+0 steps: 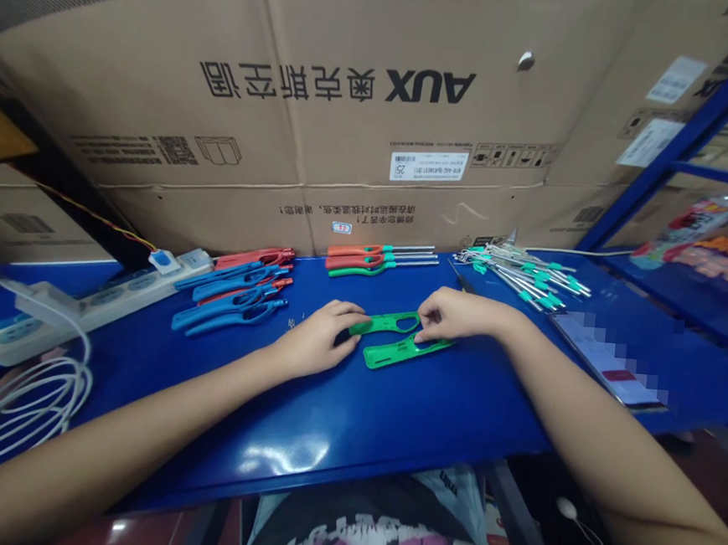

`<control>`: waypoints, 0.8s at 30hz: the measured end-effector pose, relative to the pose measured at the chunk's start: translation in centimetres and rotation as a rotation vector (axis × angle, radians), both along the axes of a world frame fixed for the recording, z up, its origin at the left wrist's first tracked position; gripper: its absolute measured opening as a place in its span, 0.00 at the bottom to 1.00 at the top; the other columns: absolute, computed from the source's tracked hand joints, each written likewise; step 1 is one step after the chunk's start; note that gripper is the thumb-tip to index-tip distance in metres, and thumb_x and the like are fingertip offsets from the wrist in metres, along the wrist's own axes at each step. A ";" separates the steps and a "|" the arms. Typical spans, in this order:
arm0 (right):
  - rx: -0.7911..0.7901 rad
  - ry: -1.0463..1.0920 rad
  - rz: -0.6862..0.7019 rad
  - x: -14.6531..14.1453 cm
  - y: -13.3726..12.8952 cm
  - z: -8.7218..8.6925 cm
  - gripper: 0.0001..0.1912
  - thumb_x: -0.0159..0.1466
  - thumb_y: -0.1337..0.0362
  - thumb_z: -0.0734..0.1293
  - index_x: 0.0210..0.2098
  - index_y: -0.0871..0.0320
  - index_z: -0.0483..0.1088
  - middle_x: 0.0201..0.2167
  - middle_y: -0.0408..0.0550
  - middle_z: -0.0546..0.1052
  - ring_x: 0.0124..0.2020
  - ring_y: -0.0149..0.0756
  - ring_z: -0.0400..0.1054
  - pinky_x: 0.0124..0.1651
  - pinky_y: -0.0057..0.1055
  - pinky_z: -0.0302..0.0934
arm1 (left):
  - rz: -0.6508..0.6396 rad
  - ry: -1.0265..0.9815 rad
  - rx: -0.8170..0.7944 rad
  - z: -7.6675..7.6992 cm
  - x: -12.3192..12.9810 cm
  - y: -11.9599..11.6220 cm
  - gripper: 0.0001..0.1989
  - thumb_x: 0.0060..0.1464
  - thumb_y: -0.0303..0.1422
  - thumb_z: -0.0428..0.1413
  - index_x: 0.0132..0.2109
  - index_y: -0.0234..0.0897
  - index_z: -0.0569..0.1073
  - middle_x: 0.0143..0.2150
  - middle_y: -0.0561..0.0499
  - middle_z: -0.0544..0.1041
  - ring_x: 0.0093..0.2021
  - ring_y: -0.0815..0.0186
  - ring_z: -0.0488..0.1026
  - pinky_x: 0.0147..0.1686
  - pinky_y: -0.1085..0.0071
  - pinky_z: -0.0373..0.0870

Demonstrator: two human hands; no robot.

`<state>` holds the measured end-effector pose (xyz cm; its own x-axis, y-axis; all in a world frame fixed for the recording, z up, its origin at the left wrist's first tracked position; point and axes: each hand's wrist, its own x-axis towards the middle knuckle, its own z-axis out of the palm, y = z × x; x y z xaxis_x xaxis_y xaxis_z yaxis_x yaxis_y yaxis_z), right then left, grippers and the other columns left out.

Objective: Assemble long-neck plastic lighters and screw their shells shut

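Note:
Two green lighter casing halves (388, 357) lie side by side on the blue table, their trigger loops toward the right. My left hand (324, 337) has its thumb and fingers closed around the left end of the farther green casing half (382, 323). At the loop ends, my right hand (445, 315) is bent into a pinch, its thumb over the nearer half. Whatever sits between those fingertips is hidden. Several tiny metal parts (292, 324) lie left of my left hand.
Blue and red lighter casings (236, 300) are stacked at left, beside a white power strip (116, 295) and coiled cable (25, 410). Lighters with metal tubes (381, 259) lie at the back. Tube assemblies (527, 277) and a phone (609, 359) are at right. Cardboard (349, 137) stands behind.

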<state>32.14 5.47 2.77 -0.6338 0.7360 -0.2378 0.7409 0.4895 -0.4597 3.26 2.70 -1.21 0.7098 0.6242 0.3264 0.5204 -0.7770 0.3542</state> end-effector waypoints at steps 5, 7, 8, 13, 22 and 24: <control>0.082 0.075 0.028 -0.7 -0.4 0.0 0.25 0.58 0.43 0.72 0.20 0.58 0.67 0.18 0.41 0.69 0.22 0.29 0.60 0.27 0.28 0.51 | 0.069 -0.039 0.010 0.4 0.5 -2.1 0.16 0.68 0.37 0.51 0.58 0.42 0.75 0.58 0.42 0.75 0.59 0.54 0.71 0.61 0.54 0.70; 0.128 0.188 0.032 -0.4 -0.3 0.4 0.24 0.61 0.43 0.69 0.22 0.58 0.69 0.20 0.42 0.71 0.24 0.30 0.62 0.29 0.28 0.54 | 0.064 0.008 0.016 0.4 0.6 -3.1 0.18 0.67 0.41 0.52 0.60 0.44 0.73 0.61 0.43 0.74 0.61 0.53 0.70 0.61 0.52 0.69; 0.176 0.217 0.003 -0.1 -0.2 0.7 0.23 0.63 0.44 0.67 0.24 0.58 0.71 0.22 0.43 0.72 0.25 0.31 0.63 0.30 0.28 0.55 | 0.055 0.042 0.028 0.3 0.6 -3.5 0.19 0.67 0.42 0.53 0.60 0.45 0.74 0.61 0.43 0.73 0.61 0.52 0.70 0.61 0.50 0.69; 0.579 -0.082 -0.494 4.1 1.8 1.3 0.13 0.65 0.57 0.65 0.44 0.55 0.76 0.41 0.50 0.80 0.39 0.41 0.72 0.40 0.32 0.61 | 0.054 0.115 0.075 -0.1 0.1 -4.2 0.17 0.68 0.41 0.52 0.58 0.44 0.77 0.62 0.43 0.74 0.61 0.50 0.71 0.59 0.48 0.70; 0.562 -0.310 -0.980 12.6 5.5 -1.6 0.14 0.59 0.63 0.70 0.42 0.61 0.77 0.47 0.63 0.77 0.48 0.54 0.71 0.49 0.42 0.63 | 0.075 0.119 0.042 -0.4 -1.0 -4.0 0.19 0.69 0.37 0.49 0.60 0.36 0.75 0.62 0.41 0.75 0.63 0.53 0.71 0.63 0.52 0.69; 0.566 -0.287 -0.992 12.9 5.9 -2.5 0.11 0.59 0.63 0.69 0.40 0.60 0.77 0.45 0.61 0.77 0.46 0.52 0.71 0.48 0.41 0.63 | 0.059 0.125 0.045 -0.4 -1.2 -3.8 0.19 0.69 0.37 0.49 0.60 0.36 0.74 0.62 0.41 0.75 0.64 0.54 0.71 0.64 0.53 0.69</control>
